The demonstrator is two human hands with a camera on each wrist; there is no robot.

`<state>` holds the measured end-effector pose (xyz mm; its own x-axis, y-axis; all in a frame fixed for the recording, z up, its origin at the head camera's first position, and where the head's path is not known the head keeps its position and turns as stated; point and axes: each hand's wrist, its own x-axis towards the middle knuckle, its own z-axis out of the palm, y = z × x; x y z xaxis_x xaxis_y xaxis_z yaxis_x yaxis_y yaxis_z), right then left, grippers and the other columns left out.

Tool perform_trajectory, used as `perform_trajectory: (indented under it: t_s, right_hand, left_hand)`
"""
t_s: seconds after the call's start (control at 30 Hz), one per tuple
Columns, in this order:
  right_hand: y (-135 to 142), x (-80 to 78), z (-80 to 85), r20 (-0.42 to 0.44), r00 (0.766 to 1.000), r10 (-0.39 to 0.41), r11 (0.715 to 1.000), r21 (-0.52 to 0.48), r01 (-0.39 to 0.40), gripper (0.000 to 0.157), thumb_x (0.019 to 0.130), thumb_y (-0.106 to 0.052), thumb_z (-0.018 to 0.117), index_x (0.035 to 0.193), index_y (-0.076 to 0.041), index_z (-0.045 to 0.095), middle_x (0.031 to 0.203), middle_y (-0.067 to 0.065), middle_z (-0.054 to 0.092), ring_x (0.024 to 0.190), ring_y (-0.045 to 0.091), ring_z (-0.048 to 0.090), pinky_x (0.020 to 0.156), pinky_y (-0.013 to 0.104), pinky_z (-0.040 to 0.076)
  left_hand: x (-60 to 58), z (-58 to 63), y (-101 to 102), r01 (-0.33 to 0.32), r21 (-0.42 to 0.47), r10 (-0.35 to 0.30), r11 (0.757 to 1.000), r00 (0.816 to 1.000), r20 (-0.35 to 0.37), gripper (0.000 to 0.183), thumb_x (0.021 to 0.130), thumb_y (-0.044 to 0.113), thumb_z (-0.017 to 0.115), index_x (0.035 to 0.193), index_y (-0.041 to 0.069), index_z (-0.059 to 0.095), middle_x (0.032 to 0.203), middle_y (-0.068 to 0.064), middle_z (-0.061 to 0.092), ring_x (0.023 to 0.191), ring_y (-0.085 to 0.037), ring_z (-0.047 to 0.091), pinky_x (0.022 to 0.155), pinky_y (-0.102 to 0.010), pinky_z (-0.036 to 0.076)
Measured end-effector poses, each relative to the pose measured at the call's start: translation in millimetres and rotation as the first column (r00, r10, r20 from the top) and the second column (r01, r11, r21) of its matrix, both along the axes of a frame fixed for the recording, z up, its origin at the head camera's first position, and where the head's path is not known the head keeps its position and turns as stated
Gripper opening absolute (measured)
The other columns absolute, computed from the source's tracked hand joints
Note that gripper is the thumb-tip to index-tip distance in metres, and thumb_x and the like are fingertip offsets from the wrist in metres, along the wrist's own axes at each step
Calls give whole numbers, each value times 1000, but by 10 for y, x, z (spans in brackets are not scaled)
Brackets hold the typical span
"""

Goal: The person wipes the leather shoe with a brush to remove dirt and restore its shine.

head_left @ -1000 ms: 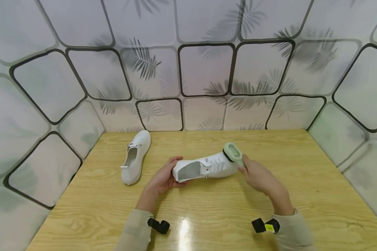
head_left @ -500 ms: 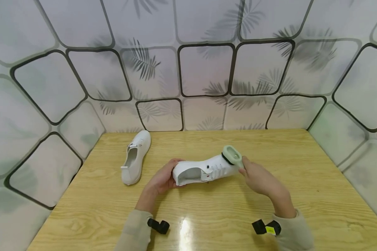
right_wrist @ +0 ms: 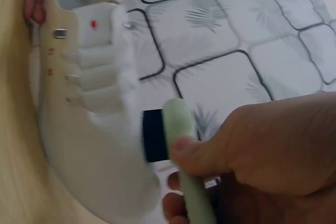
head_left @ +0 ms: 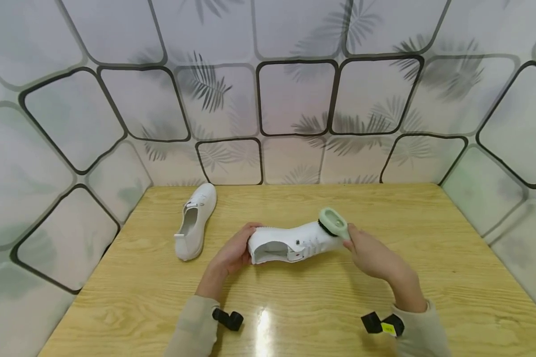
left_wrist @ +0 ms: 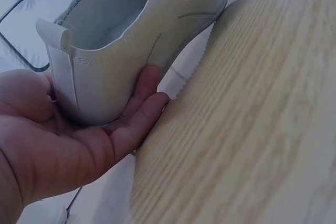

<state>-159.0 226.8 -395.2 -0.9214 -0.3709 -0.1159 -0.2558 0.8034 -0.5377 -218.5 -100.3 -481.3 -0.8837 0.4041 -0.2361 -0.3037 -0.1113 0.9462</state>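
A white lace-up shoe [head_left: 290,243] lies tilted in the middle of the head view, its toe to the right. My left hand [head_left: 235,249] grips its heel; in the left wrist view the fingers [left_wrist: 139,121] curl under the heel from below, close over the wood. My right hand [head_left: 375,255] holds a pale green shoe brush [head_left: 333,221] by its handle. The brush's dark bristles [right_wrist: 155,136] are at the toe end of the shoe, beside its upper. In the right wrist view the thumb [right_wrist: 191,153] presses along the green handle.
A second white shoe [head_left: 195,221] stands at the left of the wooden table [head_left: 312,307], toe pointing away. Patterned fabric walls [head_left: 295,99] enclose the back and both sides. Small black cameras [head_left: 228,320] sit on both wrists.
The held shoe has rolled, so its opening faces more toward me. The brush has shifted slightly down along with the right hand. The second shoe stays in place.
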Motion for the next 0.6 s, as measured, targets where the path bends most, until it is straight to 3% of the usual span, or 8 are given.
perform_trajectory:
  t_s: [0.07, 0.13, 0.23, 0.3, 0.43, 0.6]
  right_hand:
    - [53, 21, 41, 17, 1000, -8, 1000, 13, 8, 55, 107, -10, 38, 143, 25, 17, 139, 46, 37, 125, 53, 46, 96, 59, 44]
    - [92, 17, 47, 20, 1000, -11, 1000, 20, 10, 53, 107, -8, 39, 142, 25, 18, 129, 43, 47, 108, 46, 57, 86, 52, 48]
    - [66, -23, 19, -4, 1000, -4, 1000, 14, 4, 52, 106, -8, 40, 142, 24, 20, 120, 38, 54, 94, 34, 57, 76, 45, 47]
    - [27, -41, 4, 1, 1000, 20, 999, -27, -20, 49, 107, -9, 40, 141, 21, 24, 116, 34, 55, 94, 33, 56, 76, 45, 46]
    - [80, 3, 47, 29, 998, 58, 997, -58, -56, 51, 108, -11, 38, 143, 21, 23, 135, 42, 43, 122, 50, 49, 93, 57, 45]
    - [145, -2, 41, 16, 1000, 23, 999, -32, -22, 55, 109, -12, 34, 145, 24, 15, 146, 45, 26, 134, 58, 30, 104, 66, 33]
  left_hand:
    - [-1, 5, -5, 1, -7, -1, 1000, 1000, -2, 35, 109, 25, 23, 138, 13, 38, 98, -6, 57, 63, -13, 57, 49, -24, 47]
    - [8, 26, -11, 5, -13, -5, 1000, 1000, -1, 36, 109, 26, 23, 138, 13, 39, 97, -5, 57, 62, -12, 57, 48, -23, 46]
    - [23, 56, -28, 10, -25, -10, 1000, 1000, 0, 36, 110, 27, 22, 139, 13, 38, 100, -5, 57, 66, -12, 58, 51, -24, 48]
    - [28, 61, -29, 12, -18, -12, 1000, 1000, 1, 36, 110, 27, 22, 139, 12, 38, 103, -5, 56, 71, -13, 58, 55, -25, 50]
    - [11, 40, -1, 0, 0, 0, 1000, 1000, -2, 35, 110, 26, 23, 137, 12, 39, 111, -7, 54, 82, -16, 58, 61, -29, 50]
    - [1, 17, 58, -26, 17, 26, 1000, 999, -18, 37, 110, 25, 24, 139, 8, 39, 115, -8, 52, 88, -17, 58, 66, -31, 51]
